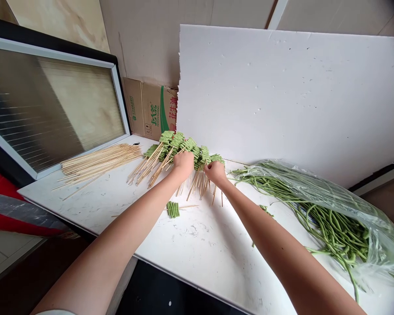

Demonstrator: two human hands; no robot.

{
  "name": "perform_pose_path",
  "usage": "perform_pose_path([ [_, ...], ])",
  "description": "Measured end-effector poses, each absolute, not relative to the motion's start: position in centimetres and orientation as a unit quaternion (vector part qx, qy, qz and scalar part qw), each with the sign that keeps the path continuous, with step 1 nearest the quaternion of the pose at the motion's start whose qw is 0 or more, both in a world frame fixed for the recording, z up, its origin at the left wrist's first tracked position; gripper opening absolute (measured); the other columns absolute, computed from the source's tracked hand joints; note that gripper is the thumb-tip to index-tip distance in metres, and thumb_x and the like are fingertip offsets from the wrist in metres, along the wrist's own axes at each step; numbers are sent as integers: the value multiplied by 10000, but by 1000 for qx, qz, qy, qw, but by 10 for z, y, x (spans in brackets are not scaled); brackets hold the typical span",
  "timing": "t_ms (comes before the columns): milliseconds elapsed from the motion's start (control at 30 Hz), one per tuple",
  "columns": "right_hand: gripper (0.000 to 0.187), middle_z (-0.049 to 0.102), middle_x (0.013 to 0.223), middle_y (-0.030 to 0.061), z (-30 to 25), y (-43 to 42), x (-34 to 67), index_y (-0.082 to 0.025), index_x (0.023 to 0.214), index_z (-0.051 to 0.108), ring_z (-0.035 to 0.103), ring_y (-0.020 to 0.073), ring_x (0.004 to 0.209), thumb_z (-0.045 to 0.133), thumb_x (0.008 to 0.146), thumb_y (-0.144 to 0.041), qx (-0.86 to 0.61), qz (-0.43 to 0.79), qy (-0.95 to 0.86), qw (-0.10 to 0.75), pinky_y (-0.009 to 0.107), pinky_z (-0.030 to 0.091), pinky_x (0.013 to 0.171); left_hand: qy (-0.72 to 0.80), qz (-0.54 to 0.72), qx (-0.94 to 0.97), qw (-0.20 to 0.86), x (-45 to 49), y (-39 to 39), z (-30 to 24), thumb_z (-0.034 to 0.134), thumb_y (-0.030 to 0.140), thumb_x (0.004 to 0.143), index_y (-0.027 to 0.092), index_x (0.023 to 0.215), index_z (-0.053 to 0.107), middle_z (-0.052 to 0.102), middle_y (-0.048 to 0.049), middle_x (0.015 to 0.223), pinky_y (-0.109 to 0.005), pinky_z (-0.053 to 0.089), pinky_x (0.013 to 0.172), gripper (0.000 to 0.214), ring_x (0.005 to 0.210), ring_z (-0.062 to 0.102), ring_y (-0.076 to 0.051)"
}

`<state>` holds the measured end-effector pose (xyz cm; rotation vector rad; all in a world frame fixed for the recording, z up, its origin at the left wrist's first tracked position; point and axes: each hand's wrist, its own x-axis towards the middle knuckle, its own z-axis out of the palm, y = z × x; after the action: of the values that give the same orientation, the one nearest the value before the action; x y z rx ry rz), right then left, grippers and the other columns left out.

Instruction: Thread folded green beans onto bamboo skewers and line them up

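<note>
A heap of green bean skewers (175,142) lies against the white board, with bare stick ends pointing toward me. At the front of this heap, my left hand (184,162) is closed around skewers, its fingertips partly hidden. Just right of it, my right hand (216,171) is curled shut at the sticks of the right-hand bean skewers (204,156). Nearer me, one separate skewer of cut bean pieces (173,209) lies flat on the white table (197,245).
Loose bamboo sticks (101,159) are stacked at left beside a framed glass panel (59,105). A cardboard box (151,107) stands behind. Long green beans (335,225) spill from a clear plastic bag (377,245) at right. The white board (282,96) leans at the back.
</note>
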<state>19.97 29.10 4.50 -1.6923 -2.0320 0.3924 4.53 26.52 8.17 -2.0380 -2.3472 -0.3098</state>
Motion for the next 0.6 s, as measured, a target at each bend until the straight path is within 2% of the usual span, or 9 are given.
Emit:
perform_pose_path([
  [200,416,512,547,30,46,290,208,-223,567,543,459,175,559,537,979,-287,-629,140,-724,246,286,346,559,-732,-128,-668,36,54,255,85,479,61,981,85,1084,765,751,-219,1116,-361,559,962,306,1082,735,-283],
  [300,449,543,537,28,50,291,219,-208,579,582,496,171,557,513,1003,-337,-626,163,-712,273,274,367,574,-714,-149,-684,30,60,249,82,464,107,1019,96,1093,760,746,-219,1087,-384,556,963,306,1076,737,-300],
  [400,445,510,503,12,56,292,233,-188,618,637,477,163,534,513,1003,-375,-631,166,-694,305,273,359,567,-703,-163,-692,3,70,245,79,518,287,1056,122,1106,754,750,-203,1073,-389,556,964,292,1073,736,-305],
  [467,436,476,485,3,59,292,243,-178,636,656,449,161,526,526,993,-392,-639,154,-686,312,279,337,551,-702,-156,-695,-13,80,244,76,593,395,1028,129,1119,750,749,-203,1102,-401,555,975,322,1090,730,-316],
  [533,443,471,482,9,61,291,252,-174,637,655,448,164,537,532,989,-412,-647,141,-683,308,282,327,544,-699,-136,-702,-29,90,244,73,674,413,978,119,1120,748,746,-218,1133,-414,553,987,335,1114,724,-333],
  [600,447,492,494,19,62,288,259,-179,625,637,463,167,554,533,987,-418,-650,133,-687,295,281,329,547,-688,-118,-714,-51,98,244,70,702,350,957,104,1123,743,742,-238,1152,-418,547,1005,301,1146,717,-342],
])
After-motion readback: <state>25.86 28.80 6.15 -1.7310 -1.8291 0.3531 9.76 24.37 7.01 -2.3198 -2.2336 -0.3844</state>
